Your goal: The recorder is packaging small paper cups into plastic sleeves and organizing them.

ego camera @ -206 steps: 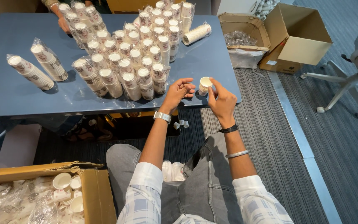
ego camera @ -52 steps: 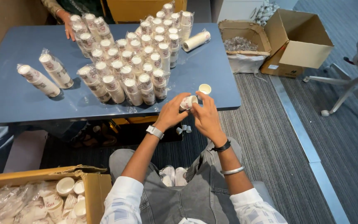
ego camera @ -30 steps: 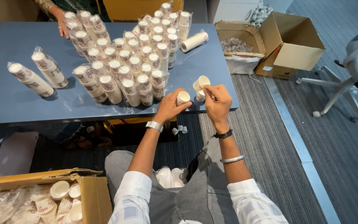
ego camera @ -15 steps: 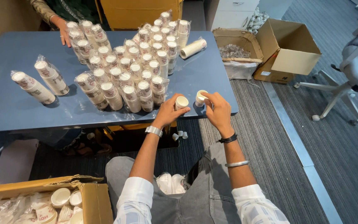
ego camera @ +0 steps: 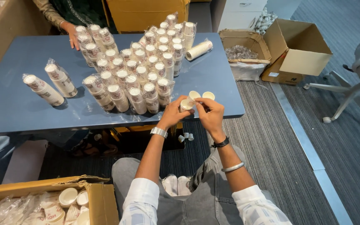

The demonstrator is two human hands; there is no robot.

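My left hand [ego camera: 172,114] grips a small white paper cup [ego camera: 186,104] at the near edge of the blue table [ego camera: 17,104]. My right hand [ego camera: 210,114] pinches at the same cup's clear wrap from the right. Just beyond my fingers two loose paper cups [ego camera: 201,95] stand on the table. Many wrapped stacks of paper cups [ego camera: 136,71] lie packed across the table's middle. Two more wrapped stacks [ego camera: 51,83] lie apart at the left.
Another person's hand [ego camera: 72,39] rests on the stacks at the far side. An open cardboard box of loose cups [ego camera: 42,204] sits at my lower left. Two open boxes [ego camera: 271,50] and an office chair [ego camera: 355,75] stand on the carpet to the right.
My hands have drawn together on one cup. A cup that my right hand held apart now stands on the table beside the other loose one.
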